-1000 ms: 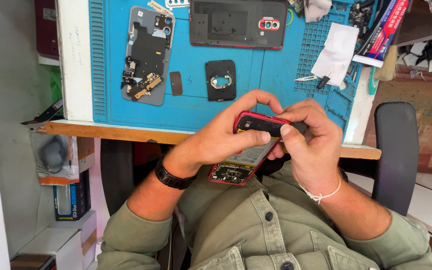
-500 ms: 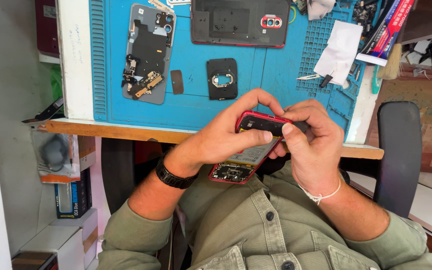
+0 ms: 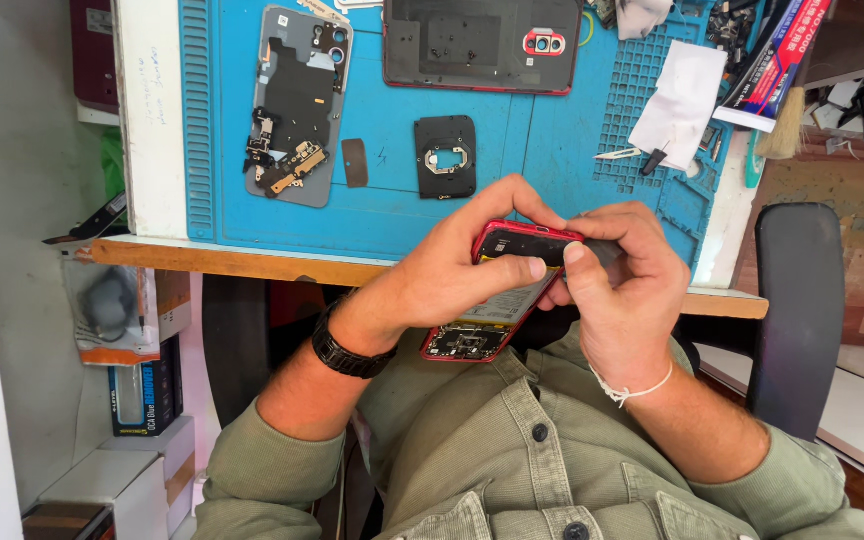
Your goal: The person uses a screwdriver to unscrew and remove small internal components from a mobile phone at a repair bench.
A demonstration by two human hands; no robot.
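Both hands grip one opened phone (image 3: 497,300) (red frame, back cover off), held in the air just below the edge of the surface (image 3: 252,262), over the person's lap. Its long axis runs on a slant: top end up-right between the fingers, bottom end down-left toward the shirt, w/ a circuit board showing there. The left hand (image 3: 452,275) wraps the phone's middle and top, thumb lying across the upper face. The right hand (image 3: 617,285) is curled tight at the top-right corner, fingertips pinching there; whether it also holds a small tool, can't tell. Both hands closed around the phone, neither nearer than the other.

On the blue mat (image 3: 392,200) further away: a grey phone back w/ parts on it (image 3: 297,105), a small black plate (image 3: 445,157), a dark panel with a red camera ring (image 3: 482,45), and a white paper (image 3: 680,95) at the right.
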